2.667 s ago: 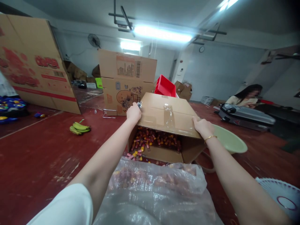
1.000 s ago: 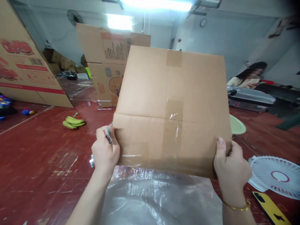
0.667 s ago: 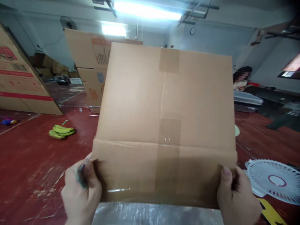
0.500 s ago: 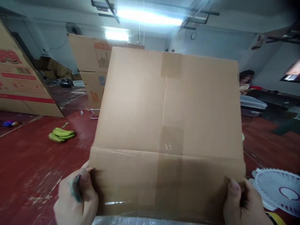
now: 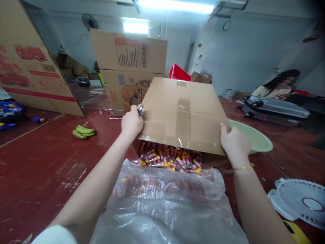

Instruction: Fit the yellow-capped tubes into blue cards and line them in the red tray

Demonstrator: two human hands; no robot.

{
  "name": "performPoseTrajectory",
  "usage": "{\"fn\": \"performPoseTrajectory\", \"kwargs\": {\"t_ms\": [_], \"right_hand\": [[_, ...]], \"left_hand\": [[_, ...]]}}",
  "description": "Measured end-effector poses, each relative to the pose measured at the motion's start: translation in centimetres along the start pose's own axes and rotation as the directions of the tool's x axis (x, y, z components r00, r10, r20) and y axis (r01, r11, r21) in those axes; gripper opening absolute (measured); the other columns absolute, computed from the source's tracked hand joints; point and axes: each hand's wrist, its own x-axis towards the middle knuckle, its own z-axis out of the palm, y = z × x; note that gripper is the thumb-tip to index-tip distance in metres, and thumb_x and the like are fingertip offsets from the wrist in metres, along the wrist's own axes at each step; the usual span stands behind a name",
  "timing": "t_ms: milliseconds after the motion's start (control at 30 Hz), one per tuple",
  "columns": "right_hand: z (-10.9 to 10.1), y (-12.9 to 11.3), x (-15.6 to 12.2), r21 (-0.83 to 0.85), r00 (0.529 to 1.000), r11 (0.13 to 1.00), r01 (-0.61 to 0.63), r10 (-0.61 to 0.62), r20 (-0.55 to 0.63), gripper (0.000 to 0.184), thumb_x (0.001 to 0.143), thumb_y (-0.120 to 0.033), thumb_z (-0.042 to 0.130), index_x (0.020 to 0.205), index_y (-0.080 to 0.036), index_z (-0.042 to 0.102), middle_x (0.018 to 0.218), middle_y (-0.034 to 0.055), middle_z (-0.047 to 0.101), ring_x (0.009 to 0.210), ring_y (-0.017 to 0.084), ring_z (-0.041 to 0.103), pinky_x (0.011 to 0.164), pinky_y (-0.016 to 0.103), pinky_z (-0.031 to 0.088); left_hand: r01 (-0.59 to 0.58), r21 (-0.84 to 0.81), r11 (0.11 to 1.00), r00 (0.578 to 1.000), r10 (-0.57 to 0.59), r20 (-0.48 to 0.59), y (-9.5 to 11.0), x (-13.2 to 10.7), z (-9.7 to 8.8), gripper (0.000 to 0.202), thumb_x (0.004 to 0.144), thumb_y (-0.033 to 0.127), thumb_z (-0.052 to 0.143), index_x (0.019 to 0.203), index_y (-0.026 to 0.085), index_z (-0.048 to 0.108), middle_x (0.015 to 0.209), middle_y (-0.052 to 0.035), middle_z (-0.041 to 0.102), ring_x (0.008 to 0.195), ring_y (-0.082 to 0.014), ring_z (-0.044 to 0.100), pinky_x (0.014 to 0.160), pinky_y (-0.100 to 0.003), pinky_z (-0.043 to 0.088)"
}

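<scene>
A cardboard box (image 5: 162,117) lies tilted in front of me, its taped face up and its open end facing me. My left hand (image 5: 132,122) is closed on its left edge, with something silvery at the fingers. On the right edge, my right hand (image 5: 235,140) grips with the thumb on top. Inside the opening show many small pink tube-like pieces (image 5: 175,157) with yellow ends. A clear plastic bag (image 5: 162,210) spreads below the opening, and more pink pieces show through its upper part.
Bananas (image 5: 84,131) lie on the red floor to the left. A printed carton (image 5: 109,81) stands behind the box. Right of it are a pale green basin (image 5: 259,139), a white fan (image 5: 302,201) and a grey suitcase (image 5: 274,110), with a person behind the suitcase.
The box has moved away from me and down, tipping flatter. Its opening with the pink pieces and the plastic bag now show. Both hands still grip its sides.
</scene>
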Motion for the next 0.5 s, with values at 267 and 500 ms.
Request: {"fn": "performPoseTrajectory", "kwargs": {"t_ms": [267, 500], "right_hand": [[1.9, -3.2, 6.0, 0.079, 0.997, 0.994, 0.074, -0.076, 0.027, 0.053, 0.090, -0.045, 0.044, 0.103, 0.002, 0.066, 0.102, 0.0307, 0.066, 0.101, 0.039, 0.064, 0.084, 0.048, 0.048], [0.9, -2.2, 0.6, 0.218, 0.893, 0.875, 0.432, -0.381, -0.239, 0.038, 0.089, -0.028, 0.046, 0.122, -0.011, 0.055, 0.127, 0.0196, 0.056, 0.124, 0.031, 0.047, 0.102, 0.046, 0.036]], "left_hand": [[0.073, -0.317, 0.946, 0.997, -0.080, -0.010, 0.3, 6.8, 4.1, 0.016, 0.088, 0.021, 0.057, 0.097, 0.008, 0.056, 0.100, -0.0171, 0.067, 0.100, -0.0302, 0.061, 0.091, -0.047, 0.039], [-0.052, -0.715, 0.697, 0.986, -0.078, -0.148, 1.1, 5.2, 1.2, 0.021, 0.088, 0.042, 0.057, 0.094, 0.022, 0.061, 0.114, -0.0053, 0.068, 0.116, -0.0250, 0.055, 0.098, -0.038, 0.036]]}}
